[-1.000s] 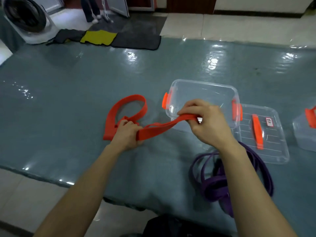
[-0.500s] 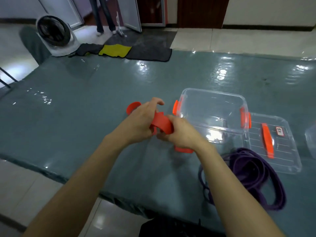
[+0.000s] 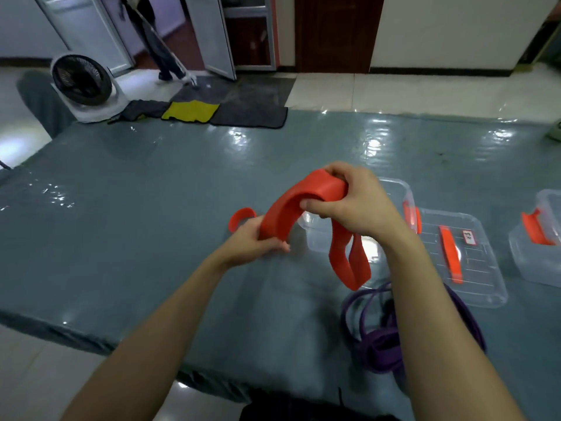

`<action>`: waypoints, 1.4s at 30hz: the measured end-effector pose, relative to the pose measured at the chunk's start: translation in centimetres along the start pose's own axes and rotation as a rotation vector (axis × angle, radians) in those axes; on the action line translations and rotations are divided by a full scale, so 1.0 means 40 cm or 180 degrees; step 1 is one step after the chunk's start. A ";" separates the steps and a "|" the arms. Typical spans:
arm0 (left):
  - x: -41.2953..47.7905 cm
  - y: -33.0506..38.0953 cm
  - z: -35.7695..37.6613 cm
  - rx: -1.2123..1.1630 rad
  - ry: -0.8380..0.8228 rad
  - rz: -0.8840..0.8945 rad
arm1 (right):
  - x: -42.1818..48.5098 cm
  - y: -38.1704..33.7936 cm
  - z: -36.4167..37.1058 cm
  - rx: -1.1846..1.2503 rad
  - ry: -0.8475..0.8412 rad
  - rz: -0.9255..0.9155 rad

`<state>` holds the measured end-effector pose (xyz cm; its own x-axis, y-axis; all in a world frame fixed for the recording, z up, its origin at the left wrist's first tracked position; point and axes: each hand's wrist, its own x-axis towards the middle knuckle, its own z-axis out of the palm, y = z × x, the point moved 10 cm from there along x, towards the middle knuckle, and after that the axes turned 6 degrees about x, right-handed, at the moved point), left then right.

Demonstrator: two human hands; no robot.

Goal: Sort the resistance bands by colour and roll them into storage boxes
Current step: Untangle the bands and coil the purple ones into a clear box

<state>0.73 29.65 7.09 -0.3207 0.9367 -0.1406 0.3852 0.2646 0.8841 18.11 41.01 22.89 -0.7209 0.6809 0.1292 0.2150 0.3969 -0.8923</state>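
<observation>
Both hands grip red band (image 3: 283,208): left hand (image 3: 255,241) low, right hand (image 3: 349,202) high.

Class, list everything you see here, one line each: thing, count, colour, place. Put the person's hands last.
orange resistance band: one, orange, held above the table by both hands, a loop hanging down
purple resistance bands: tangled pile, count unclear, purple, on the table, near right
storage boxes: two, clear with orange latches, one behind the right hand, another at the right edge
lid: one, clear with orange handle, flat on the table between the boxes
table: one, glossy grey-green cover, centre of view
fan: one, white, on the floor far left
floor cloths: count unclear, grey and yellow, beyond the table
hands: two, left hand and right hand both grip the orange band
</observation>
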 end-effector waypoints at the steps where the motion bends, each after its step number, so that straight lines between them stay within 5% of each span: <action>1: 0.004 0.030 -0.048 -0.0133 0.0156 0.0065 | 0.001 0.003 -0.017 -0.0021 0.0062 0.0022; 4: 0.006 0.145 -0.195 -0.0315 0.0411 0.0319 | 0.005 0.038 -0.031 -0.0386 -0.0178 0.0280; 7: -0.008 0.246 -0.250 0.0701 -0.0020 0.0300 | 0.004 0.073 -0.045 -0.0882 -0.0383 0.0523; 9: -0.008 0.311 -0.304 0.0623 0.0215 0.0434 | 0.004 0.089 -0.044 -0.1074 -0.0546 0.0649; 14: -0.011 0.405 -0.302 0.0545 0.0042 0.0403 | -0.021 0.117 0.063 -0.1263 -0.1593 0.1090; 18: -0.019 0.441 -0.241 0.0306 -0.0075 0.0386 | 0.020 0.031 0.123 -0.0072 -0.1022 0.0513; 25: -0.058 0.533 -0.271 0.0614 -0.0196 0.0902 | 0.029 -0.051 0.189 0.0992 -0.1204 0.0158; 30: -0.098 0.583 -0.308 0.1537 -0.0013 0.1085 | 0.081 -0.180 0.060 0.1092 -0.0838 -0.0253; 35: -0.099 0.650 -0.328 0.0613 0.0125 0.1341 | 0.107 -0.283 -0.069 0.0919 -0.0722 -0.0469; 39: -0.027 0.610 -0.201 0.0899 -0.0298 0.1021 | 0.106 -0.322 -0.176 0.0716 -0.0655 -0.0434; 42: -0.002 0.678 -0.232 0.0289 0.0217 0.1286 | 0.088 -0.300 -0.257 0.0522 -0.0611 -0.0385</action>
<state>3.16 34.62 35.20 -0.1838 0.9527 0.2420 0.5654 -0.0989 0.8189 19.78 44.96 38.49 -0.8499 0.4993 0.1685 0.0216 0.3525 -0.9356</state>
